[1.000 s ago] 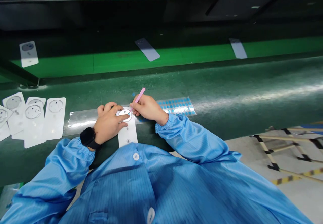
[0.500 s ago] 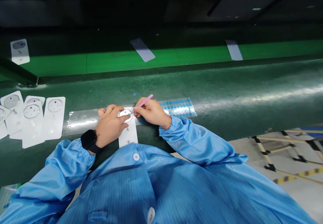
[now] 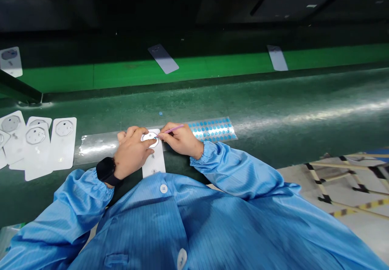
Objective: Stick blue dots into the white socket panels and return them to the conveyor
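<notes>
A white phone back cover [image 3: 154, 163] with a round camera ring lies on the bench in front of me. My left hand [image 3: 131, 152] presses it down from the left, its thumb and index finger across the cover near the ring. Pink tweezers [image 3: 174, 129] are pinched in my right hand [image 3: 182, 139], lying at a low slant. Their tip meets a small blue spot at the ring, beside my left index fingertip. Under both hands runs a clear film strip [image 3: 99, 145]. Its right part carries rows of blue round stickers [image 3: 212, 129].
Several more white covers [image 3: 63, 144] overlap at the left of the bench. A loose blue dot [image 3: 161, 114] lies beyond my hands. Behind the bench, three covers, one of them in the middle [image 3: 164, 59], rest on a bright green strip [image 3: 121, 73]. A tube frame [image 3: 337, 183] stands at right.
The tweezers have tilted down to a flatter angle, and my right hand has turned slightly. My left hand stays on the cover. The covers on the green strip appear further left.
</notes>
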`<state>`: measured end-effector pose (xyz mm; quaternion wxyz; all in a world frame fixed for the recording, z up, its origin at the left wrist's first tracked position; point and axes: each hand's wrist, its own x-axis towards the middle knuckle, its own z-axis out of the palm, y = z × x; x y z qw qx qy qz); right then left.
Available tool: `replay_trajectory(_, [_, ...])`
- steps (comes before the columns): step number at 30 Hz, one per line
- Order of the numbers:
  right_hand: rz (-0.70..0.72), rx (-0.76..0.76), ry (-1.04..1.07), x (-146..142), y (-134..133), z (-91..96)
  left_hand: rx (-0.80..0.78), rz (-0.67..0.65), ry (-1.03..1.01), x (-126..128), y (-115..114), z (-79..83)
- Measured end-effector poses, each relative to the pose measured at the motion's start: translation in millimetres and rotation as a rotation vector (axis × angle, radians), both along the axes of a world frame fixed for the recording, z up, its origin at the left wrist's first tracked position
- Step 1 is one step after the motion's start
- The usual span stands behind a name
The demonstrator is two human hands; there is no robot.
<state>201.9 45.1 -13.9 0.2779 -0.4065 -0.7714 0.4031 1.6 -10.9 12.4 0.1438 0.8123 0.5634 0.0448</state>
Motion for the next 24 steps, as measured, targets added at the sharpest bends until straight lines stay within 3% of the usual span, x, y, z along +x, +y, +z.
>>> replay_trajectory(24, [0.082,0.264,0.074,4,-7,-14.8,-0.04,0.012,0.035,3,2,4.3])
